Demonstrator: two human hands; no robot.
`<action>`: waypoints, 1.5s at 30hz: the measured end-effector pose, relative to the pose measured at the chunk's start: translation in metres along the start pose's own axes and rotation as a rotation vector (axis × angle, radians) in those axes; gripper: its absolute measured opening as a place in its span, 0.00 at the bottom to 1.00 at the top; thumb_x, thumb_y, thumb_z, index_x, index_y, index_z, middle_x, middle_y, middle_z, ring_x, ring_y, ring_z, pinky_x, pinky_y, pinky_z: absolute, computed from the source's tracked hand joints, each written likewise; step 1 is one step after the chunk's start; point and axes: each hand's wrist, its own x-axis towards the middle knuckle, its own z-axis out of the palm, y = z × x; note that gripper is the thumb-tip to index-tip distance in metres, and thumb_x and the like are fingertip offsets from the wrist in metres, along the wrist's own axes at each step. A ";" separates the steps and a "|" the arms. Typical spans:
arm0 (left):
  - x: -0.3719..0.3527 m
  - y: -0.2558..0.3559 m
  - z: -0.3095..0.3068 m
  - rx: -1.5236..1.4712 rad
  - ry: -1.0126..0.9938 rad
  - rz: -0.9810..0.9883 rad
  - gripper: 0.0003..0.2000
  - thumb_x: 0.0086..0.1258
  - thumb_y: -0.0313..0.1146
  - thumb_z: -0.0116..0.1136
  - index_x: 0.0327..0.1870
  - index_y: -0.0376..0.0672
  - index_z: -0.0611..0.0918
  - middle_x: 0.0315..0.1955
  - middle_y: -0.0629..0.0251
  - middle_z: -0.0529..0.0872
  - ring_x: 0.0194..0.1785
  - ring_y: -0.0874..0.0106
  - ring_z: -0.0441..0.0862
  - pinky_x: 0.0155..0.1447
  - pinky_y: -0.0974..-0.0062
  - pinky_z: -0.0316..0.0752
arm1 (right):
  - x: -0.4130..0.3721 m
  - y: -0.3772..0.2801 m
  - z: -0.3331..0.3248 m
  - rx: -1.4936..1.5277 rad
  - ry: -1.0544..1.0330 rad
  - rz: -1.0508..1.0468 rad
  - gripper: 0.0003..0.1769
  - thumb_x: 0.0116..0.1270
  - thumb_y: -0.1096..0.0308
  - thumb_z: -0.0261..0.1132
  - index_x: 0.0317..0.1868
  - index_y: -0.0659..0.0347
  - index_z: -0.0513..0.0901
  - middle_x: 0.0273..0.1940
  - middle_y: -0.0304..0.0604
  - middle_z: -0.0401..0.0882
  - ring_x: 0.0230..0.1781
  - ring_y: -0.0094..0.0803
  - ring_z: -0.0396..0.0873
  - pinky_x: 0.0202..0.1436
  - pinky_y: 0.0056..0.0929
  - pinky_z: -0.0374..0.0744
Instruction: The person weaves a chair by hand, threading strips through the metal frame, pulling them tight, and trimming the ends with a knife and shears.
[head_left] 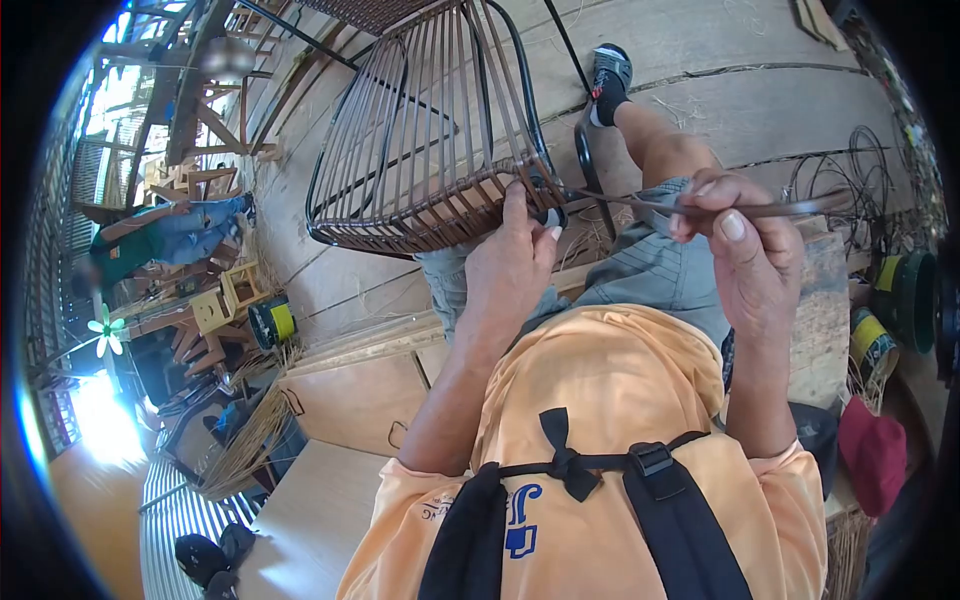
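A chair-like frame (pixel 430 120) with black bars and many brown strips stands before me, its near edge wrapped in brown weaving. My left hand (pixel 510 255) presses on the right end of that woven edge, thumb and fingers closed on the frame. Off to the right, my right hand (pixel 750 240) pinches a brown strip (pixel 800 208) between thumb and fingers. From there the strip runs left to the corner of the frame by my left hand, and its other end sticks out to the right.
Coiled dark strands (pixel 850 170) lie on the floor at the right. Green tins with yellow labels (pixel 875 335) stand near a red cloth (pixel 873 455). Another person (pixel 165 235) is at the far left, among wooden frames. A tin (pixel 272 322) and straw-like bundles lie left.
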 end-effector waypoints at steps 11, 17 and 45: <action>-0.033 0.013 -0.001 -0.181 -0.080 -0.070 0.19 0.66 0.30 0.57 0.58 0.39 0.74 0.42 0.57 0.83 0.45 0.67 0.81 0.44 0.71 0.75 | -0.005 -0.117 -0.119 -0.216 0.292 -0.614 0.14 0.74 0.64 0.52 0.51 0.63 0.76 0.46 0.48 0.81 0.40 0.38 0.79 0.38 0.30 0.80; -0.040 -0.009 0.014 -0.249 -0.065 -0.183 0.16 0.66 0.32 0.57 0.54 0.39 0.76 0.40 0.55 0.83 0.45 0.60 0.82 0.48 0.68 0.75 | -0.018 -0.152 -0.170 0.063 0.184 -0.529 0.12 0.72 0.64 0.54 0.47 0.62 0.79 0.43 0.47 0.82 0.42 0.40 0.78 0.43 0.34 0.77; 0.046 -0.206 -0.026 -2.000 0.942 -0.495 0.26 0.74 0.53 0.28 0.45 0.42 0.78 0.34 0.56 0.82 0.38 0.59 0.80 0.43 0.61 0.77 | 0.157 0.154 -0.004 -0.417 -0.253 0.186 0.24 0.72 0.51 0.52 0.37 0.67 0.78 0.28 0.41 0.77 0.33 0.28 0.75 0.41 0.26 0.72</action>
